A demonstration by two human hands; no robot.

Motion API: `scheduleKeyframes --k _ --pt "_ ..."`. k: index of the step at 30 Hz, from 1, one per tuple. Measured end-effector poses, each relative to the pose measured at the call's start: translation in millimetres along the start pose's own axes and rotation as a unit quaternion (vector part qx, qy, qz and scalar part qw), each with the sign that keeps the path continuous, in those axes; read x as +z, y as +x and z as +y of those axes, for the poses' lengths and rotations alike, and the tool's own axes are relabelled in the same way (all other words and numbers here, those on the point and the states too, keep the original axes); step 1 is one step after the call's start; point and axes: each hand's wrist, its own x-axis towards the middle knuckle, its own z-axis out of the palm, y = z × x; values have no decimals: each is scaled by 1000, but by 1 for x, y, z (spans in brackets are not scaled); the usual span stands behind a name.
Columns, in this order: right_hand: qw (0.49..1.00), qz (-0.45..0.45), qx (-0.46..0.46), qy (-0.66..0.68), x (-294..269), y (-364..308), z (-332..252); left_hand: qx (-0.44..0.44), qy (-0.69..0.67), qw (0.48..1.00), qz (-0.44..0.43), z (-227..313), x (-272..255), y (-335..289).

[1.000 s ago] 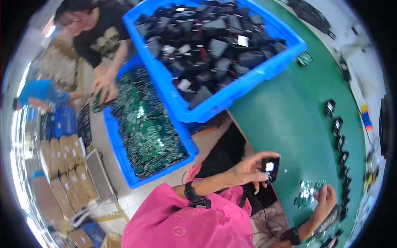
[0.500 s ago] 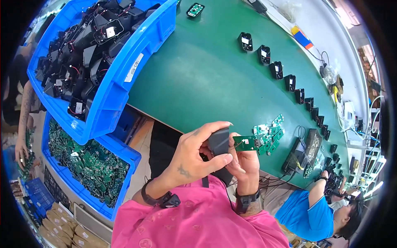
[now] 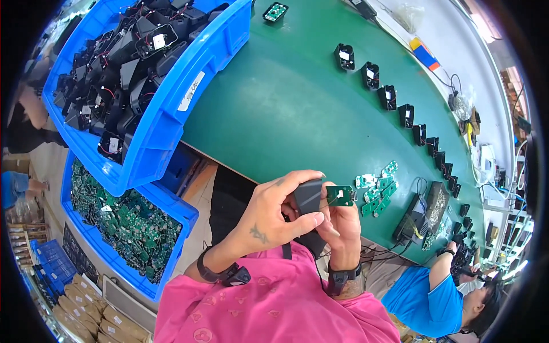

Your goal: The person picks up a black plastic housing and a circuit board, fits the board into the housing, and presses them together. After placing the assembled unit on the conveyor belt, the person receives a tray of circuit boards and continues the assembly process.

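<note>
One lettered bin label [image 3: 191, 91] shows; left fingers [image 3: 293, 179] hold a housing [image 3: 309, 197].

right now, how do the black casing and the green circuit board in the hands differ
The black casing is a deep, bulky box; the green circuit board is thin and flat.
The casing's visible outside looks plain, while the board carries small parts.
The left hand grips the casing; the right hand holds the board.
Both are held side by side.
</note>
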Motion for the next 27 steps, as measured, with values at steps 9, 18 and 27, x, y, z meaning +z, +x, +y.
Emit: scheduleKeyframes --k 9,18,27 --pt "998 -52 -9 -47 5 1 4 -71 -4 997 -10 -1 -4 1" --pt "857 149 -208 -447 26 -5 13 -79 -176 979 -65 -29 5 -7" --pt "874 132 -217 -415 48 -20 7 -87 -80 993 5 -36 10 -10"
